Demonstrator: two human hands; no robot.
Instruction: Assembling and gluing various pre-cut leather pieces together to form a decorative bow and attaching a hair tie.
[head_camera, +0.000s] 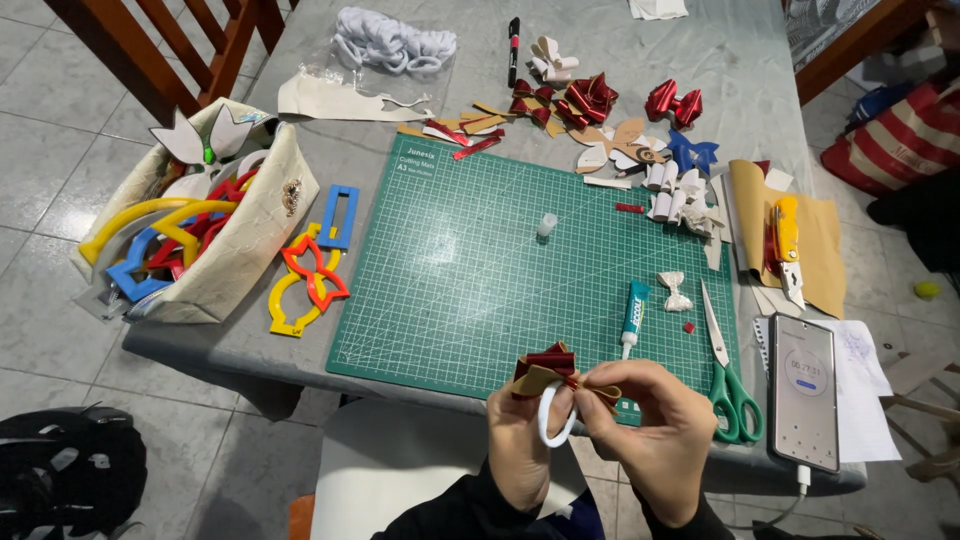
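Just below the mat (450, 260), our left hand (522, 440) and right hand (655, 435) pinch a red-and-tan bow (552, 372) with a white loop (553, 415). We judge both light, soft, easily creased; best gripped at the bow's centre knot.

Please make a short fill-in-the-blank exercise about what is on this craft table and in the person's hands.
1. Both hands, left hand and right hand, hold a red bow with a ______ elastic loop.
2. The cutting mat is ______ in colour.
3. The scissors lie between the glue tube and the ______.
4. The utility knife has a ______ body.

Missing words: white; green; phone; yellow
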